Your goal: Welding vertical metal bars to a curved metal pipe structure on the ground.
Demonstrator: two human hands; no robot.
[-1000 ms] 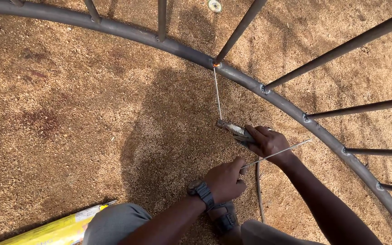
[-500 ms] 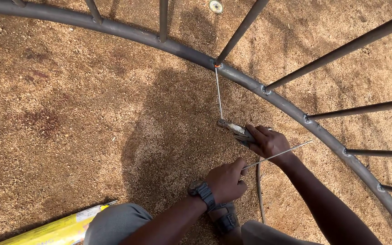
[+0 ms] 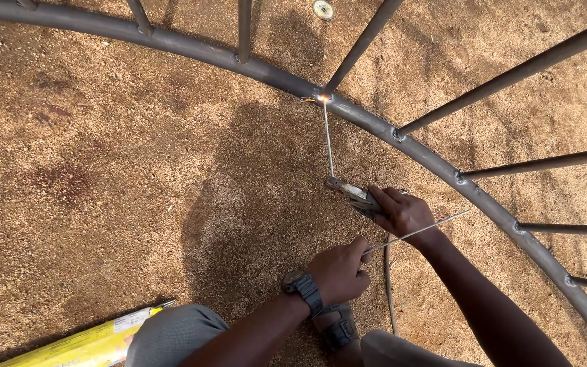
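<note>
My right hand (image 3: pixel 405 214) grips a metal electrode holder (image 3: pixel 351 193) with a thin welding rod (image 3: pixel 328 139) standing up from it. The rod's tip touches the curved steel tube (image 3: pixel 273 73) where a straight bar (image 3: pixel 361 44) meets it, and a small bright spark (image 3: pixel 323 98) glows at that joint. My left hand (image 3: pixel 340 272), with a dark wristwatch (image 3: pixel 305 290), pinches a spare thin rod (image 3: pixel 419 232) that slants up to the right, passing under my right wrist.
A curved steel frame with several radial bars (image 3: pixel 545 64) lies on sandy ground (image 3: pixel 103 177). A yellow packet (image 3: pixel 86 343) lies at lower left beside my knee (image 3: pixel 171 333). A small round metal disc (image 3: pixel 322 9) sits at the top. A cable (image 3: pixel 389 289) runs down between my legs.
A spark has appeared at the rod's tip on the tube joint. Both hands stay in nearly the same place.
</note>
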